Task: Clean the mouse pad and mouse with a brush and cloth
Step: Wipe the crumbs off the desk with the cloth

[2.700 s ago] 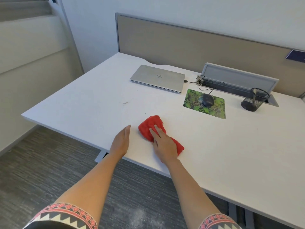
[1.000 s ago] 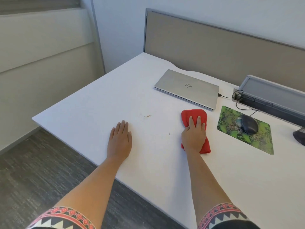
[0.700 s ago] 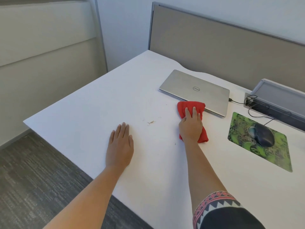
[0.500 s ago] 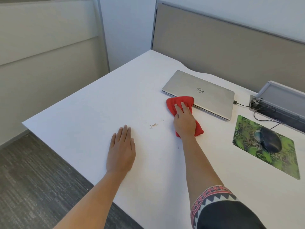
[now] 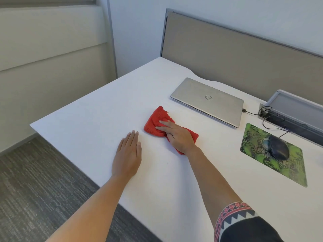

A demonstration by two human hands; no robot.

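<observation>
Right hand (image 5: pixel 178 137) is laid palm-down on the red cloth (image 5: pixel 154 122), fingers mostly stretched out and pointing left, pressing it onto the desk (image 5: pixel 87 119) rather than clutching it. Left hand (image 5: pixel 128 154) is flat on the bare desktop just to the left of the cloth, fingers straight and together, holding nothing.

The cloth is a crumpled red rag. One bunched end sticks out past the fingertips on the far-left side, and a flatter corner pokes out to the right of the wrist. It sits near the middle of the desk, well apart from the mouse pad (image 5: pixel 288 170) over on the right. The pad is green with a swirly printed pattern, and the dark wired mouse (image 5: pixel 277 149) sits on its far half.

The desk is plain white with a wavy far edge. A closed silver laptop (image 5: pixel 208 100) lies beyond the cloth with a cable (image 5: pixel 251 113) plugged into its right side, running to a grey cable box (image 5: pixel 295 105) with its lid flipped up. Behind that is a beige partition panel (image 5: pixel 236 55), with pale walls to the left and grey striped carpet (image 5: pixel 35 189) below — plus a patterned sleeve (image 5: pixel 234 217) on the right arm.
</observation>
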